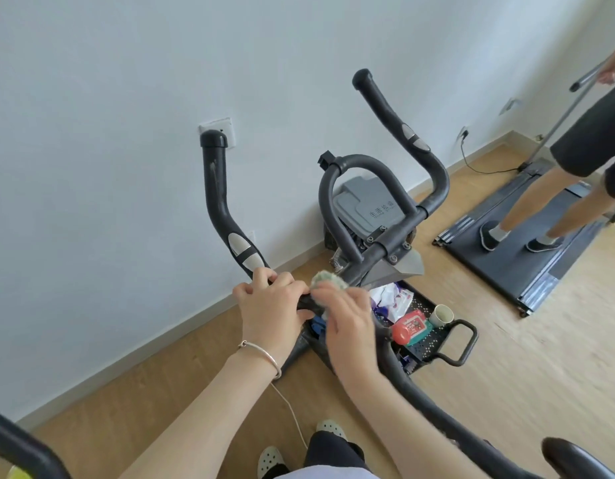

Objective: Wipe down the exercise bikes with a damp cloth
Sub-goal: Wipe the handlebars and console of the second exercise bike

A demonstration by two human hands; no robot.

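Grips the black foam-padded handlebar (214, 188) of the grey exercise bike (364, 205) with the left hand (268, 305), curled round the bar just below a silver plate (245, 250). Clutches a crumpled grey-green cloth (328, 279) in the right hand (349, 319) and presses it to the same bar, right beside the left hand. Works above a black perforated metal tray (427, 344) holding a red wipes pack (411, 328) and a paper cup (442, 314). Shares the wood-floored room with a second person (582, 140) on a dark treadmill (499, 257).

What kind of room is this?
Probably a small home gym or workout room: there's an exercise bike, a treadmill and a plain wood floor.
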